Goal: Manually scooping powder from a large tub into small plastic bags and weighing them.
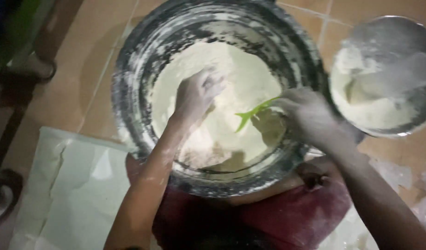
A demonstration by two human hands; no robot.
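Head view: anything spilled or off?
Yes. Flour coats the big metal basin up its wall and rim, and white dust lies on the tiled floor at lower right. Both hands, left hand and right hand, are floured; the right holds a green scraper. Nothing looks damaged.

Dim, warm indoor light, low contrast, yellowish cast. Whole frame soft and noisy. Both hands smeared by motion blur: left hand (197, 92) loses finger detail against the pale flour (250, 78); right hand (305, 113) equally mushy. Flour near blown out, no texture. Large metal basin (134, 60) rim gives dull grey sheen, no hard glare. Corners fall to murky shadow, darkest top left and bottom centre. Small bowl (407, 34) hazy.
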